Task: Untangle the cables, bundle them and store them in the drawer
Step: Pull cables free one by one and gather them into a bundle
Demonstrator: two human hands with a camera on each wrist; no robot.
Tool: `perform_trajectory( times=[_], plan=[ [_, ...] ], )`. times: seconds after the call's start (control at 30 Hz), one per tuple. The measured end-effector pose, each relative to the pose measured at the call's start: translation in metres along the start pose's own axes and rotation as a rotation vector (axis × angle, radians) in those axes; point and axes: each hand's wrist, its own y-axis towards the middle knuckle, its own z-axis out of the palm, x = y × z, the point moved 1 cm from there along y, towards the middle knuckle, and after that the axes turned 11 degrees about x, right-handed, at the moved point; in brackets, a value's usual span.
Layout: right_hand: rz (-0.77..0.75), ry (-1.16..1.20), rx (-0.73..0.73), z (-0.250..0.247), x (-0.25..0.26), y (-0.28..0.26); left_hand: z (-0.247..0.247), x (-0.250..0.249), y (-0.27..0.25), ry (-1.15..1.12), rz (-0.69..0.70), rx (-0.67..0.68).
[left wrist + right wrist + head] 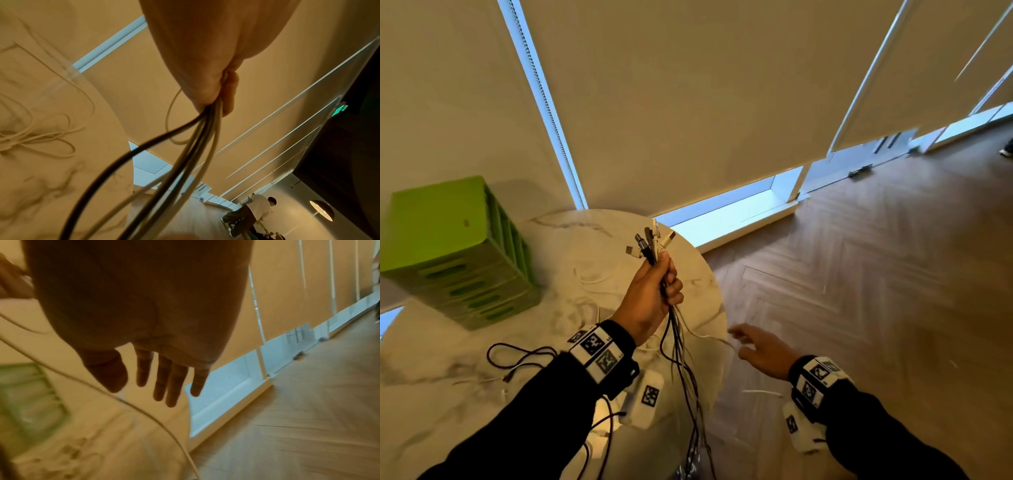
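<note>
My left hand point(654, 294) is raised over the round marble table point(482, 370) and grips a bunch of black and white cables point(681, 346). Their plug ends point(650, 243) fan out above the fist and the long ends hang down past the table's right edge. From the left wrist view the cables point(197, 146) leave the fist point(213, 91) downward. My right hand point(760, 349) hovers right of the hanging cables, fingers point(162, 382) spread and straight, holding nothing. A white cable point(133, 407) runs below it. The green drawer unit point(455, 253) stands at the table's back left.
More loose cables lie on the table: a dark one point(517, 356) at the near left and white ones point(592, 281) in the middle. Wooden herringbone floor point(876, 274) lies to the right. Blinds and a low window sill point(739, 212) stand behind the table.
</note>
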Motion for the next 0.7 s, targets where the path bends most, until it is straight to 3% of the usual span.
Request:
perform_trajectory(
  times=[0.1,0.17,0.33,0.57,0.7],
  plan=[
    [-0.175,0.202,0.105,0.001,0.045,-0.002,0.005,0.005,0.004,-0.033,-0.039,-0.013],
    [-0.249,0.159,0.114,0.001,0.067,-0.003,0.004,0.008,0.007,-0.033,-0.052,-0.023],
    [-0.412,-0.099,-0.075,0.001,0.083,-0.003,-0.010,0.009,0.016,0.027,-0.016,-0.088],
    [-0.485,0.139,-0.208,-0.007,0.086,-0.006,-0.033,0.012,0.021,0.170,0.054,-0.286],
    [-0.492,0.048,-0.337,-0.011,0.081,0.002,-0.038,0.016,0.016,0.340,0.023,-0.295]
  ],
)
